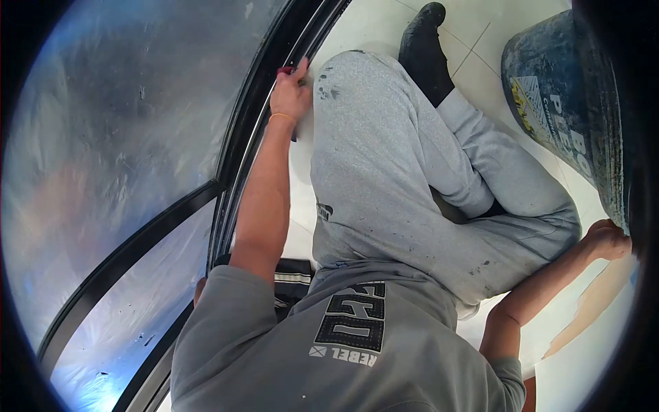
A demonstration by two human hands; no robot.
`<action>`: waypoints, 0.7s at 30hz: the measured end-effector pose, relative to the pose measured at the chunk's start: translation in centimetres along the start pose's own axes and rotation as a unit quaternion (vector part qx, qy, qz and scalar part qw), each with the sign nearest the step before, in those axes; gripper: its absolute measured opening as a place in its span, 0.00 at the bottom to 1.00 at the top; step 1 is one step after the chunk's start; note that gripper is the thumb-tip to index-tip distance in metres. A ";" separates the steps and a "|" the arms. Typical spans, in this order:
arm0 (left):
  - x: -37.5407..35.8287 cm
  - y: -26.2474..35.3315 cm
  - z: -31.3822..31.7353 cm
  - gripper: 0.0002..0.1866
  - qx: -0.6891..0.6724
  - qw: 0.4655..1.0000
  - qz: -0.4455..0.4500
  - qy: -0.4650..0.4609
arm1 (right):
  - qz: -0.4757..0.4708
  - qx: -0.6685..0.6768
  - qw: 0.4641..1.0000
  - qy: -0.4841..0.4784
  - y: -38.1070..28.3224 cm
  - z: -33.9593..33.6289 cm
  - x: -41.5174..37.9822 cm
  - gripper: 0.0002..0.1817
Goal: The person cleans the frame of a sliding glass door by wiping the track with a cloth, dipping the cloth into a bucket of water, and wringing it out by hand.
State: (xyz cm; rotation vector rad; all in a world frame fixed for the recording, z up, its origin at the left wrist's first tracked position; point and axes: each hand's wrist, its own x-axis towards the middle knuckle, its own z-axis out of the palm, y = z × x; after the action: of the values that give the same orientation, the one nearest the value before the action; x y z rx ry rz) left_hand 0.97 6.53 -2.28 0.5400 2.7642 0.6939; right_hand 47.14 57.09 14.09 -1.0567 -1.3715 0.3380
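Observation:
My left hand (pixel 291 95) is at the inner edge of a black door or window frame (pixel 237 127), beside my raised knee. Its fingers are closed around something small and reddish that is mostly hidden. On the far right, my right hand (pixel 607 240) is closed next to the lower end of a large dark bucket (pixel 559 96) with printed lettering. What that hand grips, if anything, cannot be made out.
Plastic-covered panes (pixel 144 103) fill the left side. My bent legs in grey trousers (pixel 384 151) lie across the middle, with a black-socked foot (pixel 423 51) on the white tiled floor (pixel 473 38). A torn brown-edged sheet (pixel 583 312) is at the lower right.

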 end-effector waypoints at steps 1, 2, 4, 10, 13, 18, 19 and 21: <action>0.1 -0.8 -0.1 0.24 -0.046 0.998 0.033 -0.010 | 0.002 -0.005 1.000 0.002 -0.1 0.0 0.1 0.19; -0.2 -1.4 -0.1 0.23 -0.062 0.997 0.030 0.031 | 0.004 -0.011 1.000 0.004 -0.1 0.0 0.1 0.19; -1.6 -1.3 -0.5 0.19 -0.095 0.989 0.025 0.111 | -0.017 -0.045 0.999 -0.004 -0.9 0.0 -0.2 0.19; -6.4 -0.3 -1.8 0.10 -0.111 0.972 0.001 0.205 | -0.053 -0.014 0.997 -0.047 -6.4 -0.6 -2.0 0.18; -9.7 -1.4 -3.0 0.06 -0.058 0.975 -0.005 0.214 | -0.151 0.077 0.985 0.040 -10.9 -2.8 -2.2 0.17; -13.3 -3.9 -0.6 0.10 0.084 0.975 0.043 0.200 | -0.011 0.273 0.918 -0.287 -24.5 1.6 -12.0 0.11; -13.6 -3.9 0.0 0.11 0.107 0.975 0.044 0.189 | 0.023 0.217 0.914 -0.343 -26.3 3.6 -14.4 0.10; -13.4 -3.9 0.7 0.13 0.117 0.973 0.018 0.198 | 0.028 0.180 0.820 -0.543 -29.5 8.2 -17.1 0.06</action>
State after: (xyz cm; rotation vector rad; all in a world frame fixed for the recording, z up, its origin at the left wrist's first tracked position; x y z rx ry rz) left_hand 12.15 -1.84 -2.95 0.5487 3.2448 0.5339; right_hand 24.96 32.18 24.73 -0.5419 -2.1443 1.3393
